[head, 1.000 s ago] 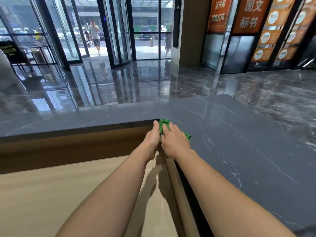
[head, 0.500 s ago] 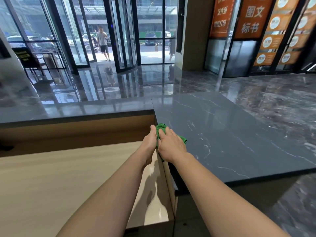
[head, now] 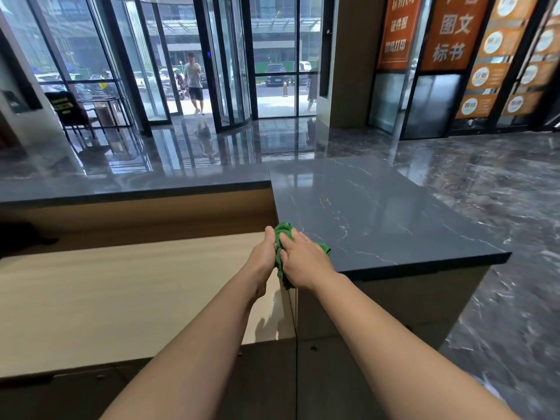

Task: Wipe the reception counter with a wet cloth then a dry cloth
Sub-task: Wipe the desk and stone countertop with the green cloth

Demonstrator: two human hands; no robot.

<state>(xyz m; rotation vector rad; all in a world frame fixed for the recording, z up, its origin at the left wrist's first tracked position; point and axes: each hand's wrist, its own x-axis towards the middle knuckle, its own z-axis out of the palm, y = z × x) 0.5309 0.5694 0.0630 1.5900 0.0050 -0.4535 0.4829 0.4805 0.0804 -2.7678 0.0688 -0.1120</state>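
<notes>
**Entry: two hands, one cloth, inner edge of the counter — hazards**

1. Left hand (head: pixel 263 256) and right hand (head: pixel 303 262): side by side and touching. The fingers of both are curled on a bunched green cloth (head: pixel 284 229). I cannot tell whether it is wet or dry.
2. Cloth position: on the inner edge of the dark grey veined stone counter top (head: pixel 378 213), with a tail hanging down over that edge.
   - Likely fault: bunched so small, it covers a narrow track, and swipes may leave unwiped bands.
   - Likely fault: the tail could drag or drip onto the pale wood-grain lower desk (head: pixel 121 286) just beside it.
3. Counter beyond the hands: a broad, glossy slab ending in a sharp outer corner.
   - Likely fault: streaks would show plainly on the shine if the dry pass is skimped.
   - Likely fault: a long reach could carry the cloth off the far edge onto the polished dark marble floor (head: pixel 500 298).
4. Far: a person standing (head: pixel 193 80) at the glass revolving door (head: pixel 233 71), well apart. No hazard to the work.
</notes>
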